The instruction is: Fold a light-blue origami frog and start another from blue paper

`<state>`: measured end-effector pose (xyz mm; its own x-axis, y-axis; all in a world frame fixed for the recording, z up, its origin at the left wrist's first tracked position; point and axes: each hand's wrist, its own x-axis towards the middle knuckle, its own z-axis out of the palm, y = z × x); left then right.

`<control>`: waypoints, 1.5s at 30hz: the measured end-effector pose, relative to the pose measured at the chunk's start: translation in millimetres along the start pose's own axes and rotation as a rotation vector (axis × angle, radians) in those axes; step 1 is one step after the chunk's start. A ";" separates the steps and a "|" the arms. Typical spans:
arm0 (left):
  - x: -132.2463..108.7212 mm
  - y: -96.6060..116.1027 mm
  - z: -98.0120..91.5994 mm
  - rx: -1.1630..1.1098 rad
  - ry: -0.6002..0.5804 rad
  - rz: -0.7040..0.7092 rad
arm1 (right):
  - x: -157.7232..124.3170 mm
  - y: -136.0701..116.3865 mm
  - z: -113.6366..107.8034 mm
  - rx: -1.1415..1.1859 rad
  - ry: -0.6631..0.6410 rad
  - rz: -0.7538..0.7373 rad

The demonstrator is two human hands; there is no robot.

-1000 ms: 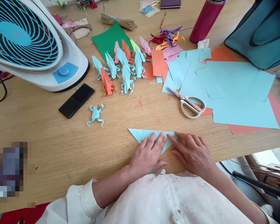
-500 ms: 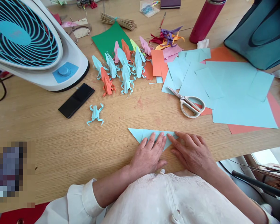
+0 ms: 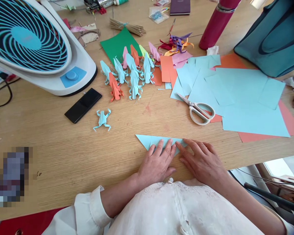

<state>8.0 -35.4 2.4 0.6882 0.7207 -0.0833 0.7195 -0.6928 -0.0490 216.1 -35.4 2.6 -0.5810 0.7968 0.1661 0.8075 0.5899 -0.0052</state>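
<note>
A light blue sheet of paper, folded into a triangle, lies on the table in front of me. Its lower tip is covered by my fingers. My left hand rests flat on its middle with the fingers spread. At the paper's right corner, my right hand presses down with outstretched fingers, the index fingertip close to the left hand's fingers. Beyond the paper lie white-handled scissors, partly open. A small light blue origami frog sits to the left, by a black phone.
Several folded paper frogs stand in a group at the back. Blue paper sheets overlap orange ones on the right. A white fan fills the back left. A red bottle and a teal bag stand at the back right.
The camera view has shifted slightly, so the table's things sit a little further right and lower at the left and back. Both hands stay on the folded paper, almost unmoved.
</note>
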 end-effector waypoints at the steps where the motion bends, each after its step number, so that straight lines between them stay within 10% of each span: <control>1: -0.2 0.5 0.3 -0.003 0.006 -0.007 | 2.2 -1.1 0.2 0.017 0.005 -0.014; 45: -17.5 0.0 15.1 -0.050 0.229 -0.070 | 4.1 3.8 8.4 0.118 0.036 -0.042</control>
<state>-5.5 -48.4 -11.2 0.6358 0.7577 0.1469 0.7658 -0.6431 0.0028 215.9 -28.8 -5.0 -0.6085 0.7669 0.2042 0.7634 0.6359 -0.1133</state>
